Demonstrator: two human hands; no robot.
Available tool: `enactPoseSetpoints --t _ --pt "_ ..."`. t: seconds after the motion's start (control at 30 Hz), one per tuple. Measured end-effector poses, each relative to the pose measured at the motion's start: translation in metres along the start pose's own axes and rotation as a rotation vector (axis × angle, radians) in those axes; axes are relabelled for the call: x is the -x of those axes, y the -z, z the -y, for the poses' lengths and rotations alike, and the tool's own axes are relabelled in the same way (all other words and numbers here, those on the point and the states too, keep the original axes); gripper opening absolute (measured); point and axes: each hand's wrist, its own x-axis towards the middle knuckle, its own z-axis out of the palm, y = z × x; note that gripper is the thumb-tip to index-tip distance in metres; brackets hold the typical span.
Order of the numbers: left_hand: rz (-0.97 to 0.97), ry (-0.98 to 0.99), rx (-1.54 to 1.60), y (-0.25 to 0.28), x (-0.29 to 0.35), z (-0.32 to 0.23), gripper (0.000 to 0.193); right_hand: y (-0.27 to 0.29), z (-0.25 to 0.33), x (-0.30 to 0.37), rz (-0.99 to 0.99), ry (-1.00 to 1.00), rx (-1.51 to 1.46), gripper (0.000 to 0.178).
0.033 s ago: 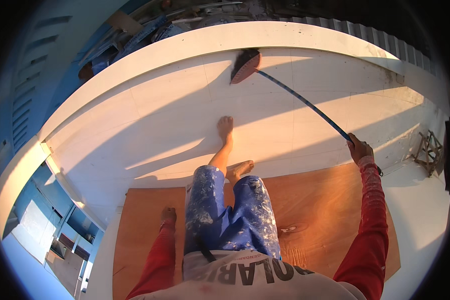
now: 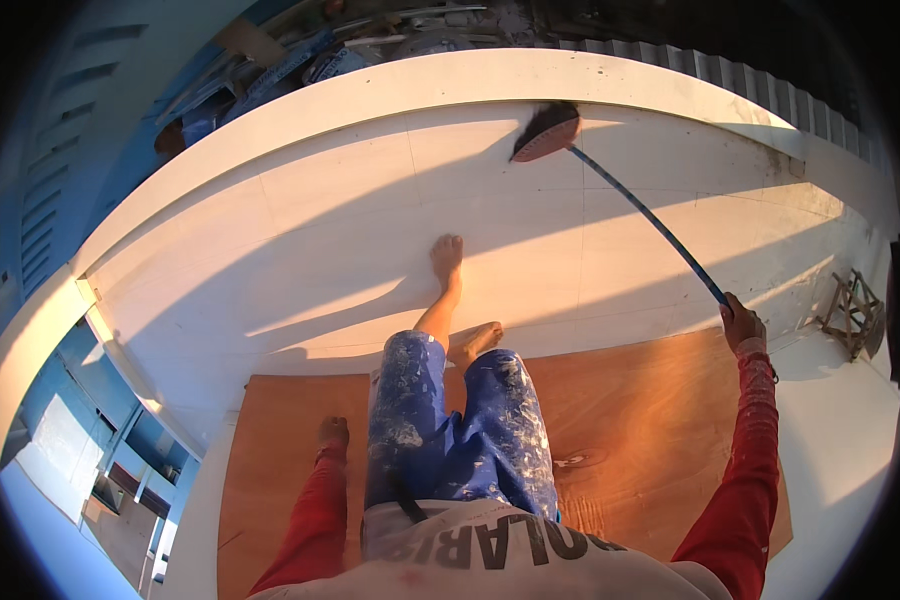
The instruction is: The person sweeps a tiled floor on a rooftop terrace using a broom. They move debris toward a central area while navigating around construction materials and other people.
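Observation:
My right hand is closed around the end of a broom's blue-green handle, out to the right of my body. The handle slants away to the left. At its far end is the broom head, reddish with dark bristles, against the foot of the low wall. My left hand hangs at my left side over the brown board; it is in shadow and its fingers cannot be made out. Both arms wear red sleeves.
A pale tiled floor lies ahead, edged by a low cream wall. My bare feet stand before a large brown wooden board. A small wooden frame stands at the right. Beyond the wall lie piled materials.
The broom head has moved to the right along the wall's foot. My right hand has come slightly right and nearer with the handle. The left hand has barely moved.

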Motion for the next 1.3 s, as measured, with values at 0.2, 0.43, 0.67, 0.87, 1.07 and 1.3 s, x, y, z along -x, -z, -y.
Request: enactPoseSetpoints --t 0.2,0.43,0.67,0.87,1.07,1.3 --pt "0.104 -0.026 0.132 -0.020 0.020 -0.003 0.024 0.021 -0.178 0.106 -0.180 -0.200 0.007 0.041" --pt "0.155 -0.166 0.359 -0.052 -0.008 -0.031 0.020 0.011 0.048 0.087 -0.048 0.508 -0.523 0.039" --pt "-0.101 -0.317 -0.388 -0.007 0.030 -0.044 0.023 -0.070 0.305 -0.036 -0.378 0.664 0.228 0.041" --pt "0.309 0.036 0.591 -0.011 0.069 -0.100 0.027 -0.133 -0.094 -0.087 -0.094 0.208 0.028 0.044" --pt "0.265 -0.211 -0.058 -0.024 0.062 -0.153 0.030 -0.129 -0.390 0.030 -0.226 -0.306 0.116 0.035" --pt "0.332 -0.421 -0.202 -0.059 0.020 -0.236 0.034 -0.087 -0.157 0.018 -0.265 0.415 -0.359 0.026"
